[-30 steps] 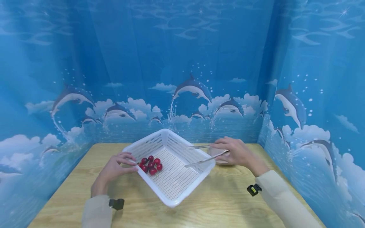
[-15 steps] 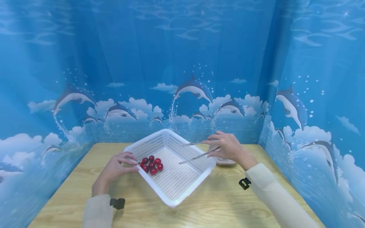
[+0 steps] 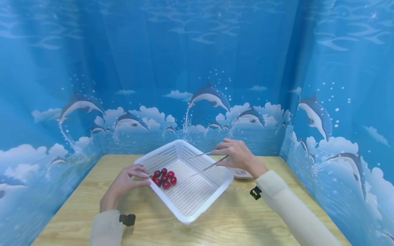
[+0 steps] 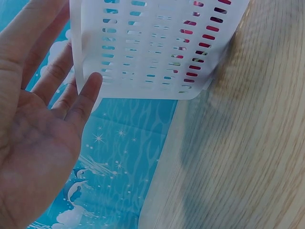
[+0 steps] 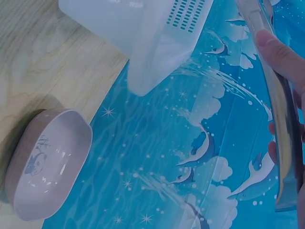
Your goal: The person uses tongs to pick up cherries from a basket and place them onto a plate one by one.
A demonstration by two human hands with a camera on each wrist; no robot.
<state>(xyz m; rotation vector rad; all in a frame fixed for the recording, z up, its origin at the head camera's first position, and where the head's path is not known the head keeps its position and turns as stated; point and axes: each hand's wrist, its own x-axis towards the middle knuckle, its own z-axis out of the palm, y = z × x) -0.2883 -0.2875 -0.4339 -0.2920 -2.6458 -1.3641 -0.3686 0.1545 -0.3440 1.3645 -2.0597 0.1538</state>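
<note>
A white perforated plastic basket sits at the middle of the table, one corner towards me. Several dark red cherries lie clustered in its left corner. My left hand holds the basket's left rim, some fingers over the edge in the left wrist view. Above the basket's right side, my right hand grips metal tongs. Their two arms are spread and point left, tips over the basket, apart from the cherries. In the right wrist view, the tongs have nothing visible between their arms.
A small pale pink bowl with a printed figure stands right of the basket, partly behind my right hand in the head view. Blue dolphin-print curtains enclose the wooden table at the back and sides.
My right hand has moved left with the tongs, bringing their tips further over the basket. More of the bowl shows now. The left hand, basket and cherries look unmoved.
</note>
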